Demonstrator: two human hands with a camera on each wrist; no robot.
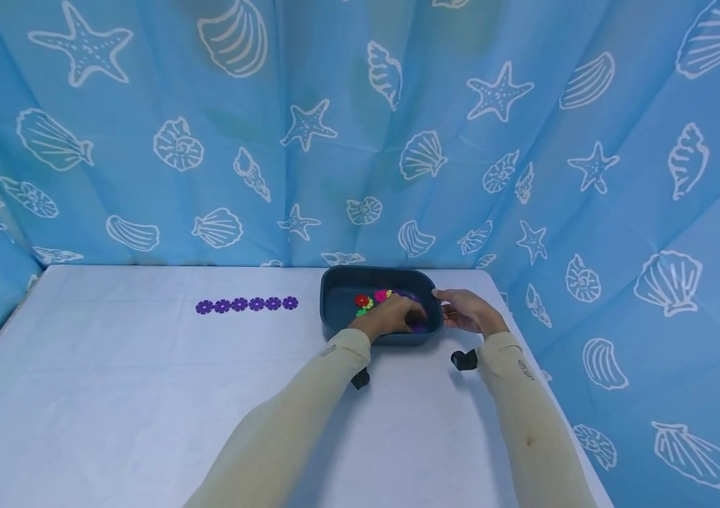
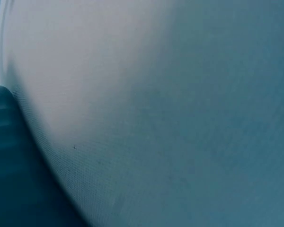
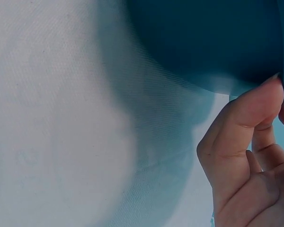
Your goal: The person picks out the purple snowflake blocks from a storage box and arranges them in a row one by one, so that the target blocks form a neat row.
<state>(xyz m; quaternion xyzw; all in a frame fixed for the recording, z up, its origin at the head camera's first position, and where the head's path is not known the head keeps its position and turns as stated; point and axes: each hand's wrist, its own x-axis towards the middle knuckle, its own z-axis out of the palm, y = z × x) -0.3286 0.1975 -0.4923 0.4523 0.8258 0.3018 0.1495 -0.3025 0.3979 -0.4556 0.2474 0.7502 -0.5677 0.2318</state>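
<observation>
While the right hand (image 1: pixel 471 310) pinches the tub (image 1: pixel 339 307), the left hand (image 1: pixel 392 315) reaches in

As the left hand dips into the tub right of centre in the head view, its fingers point down among loose flower pieces; their tips are hidden, so I cannot tell whether they hold one. The right hand's thumb and fingers close narrowly on the tub's right-hand rim. In the tub, a red flower (image 1: pixel 361 300) and a pink flower (image 1: pixel 380 295) lie beyond the left hand, and a bit of purple shows just beside its fingers.

To draw a piece out well, I'd pinch one flat flower by its edge, part it from its neighbours and lift it clear of the near rim, which the left wrist crosses. A light grip on the rim should be enough to stop the tub sliding.

A row of six purple flowers (image 1: pixel 256 304) lies on the desk (image 1: pixel 112 395), left of the tub; a low-swinging sleeve (image 1: pixel 296 416) could disturb it. The curtain (image 1: pixel 334 176) hangs behind, limiting reach past the far edge.
</observation>
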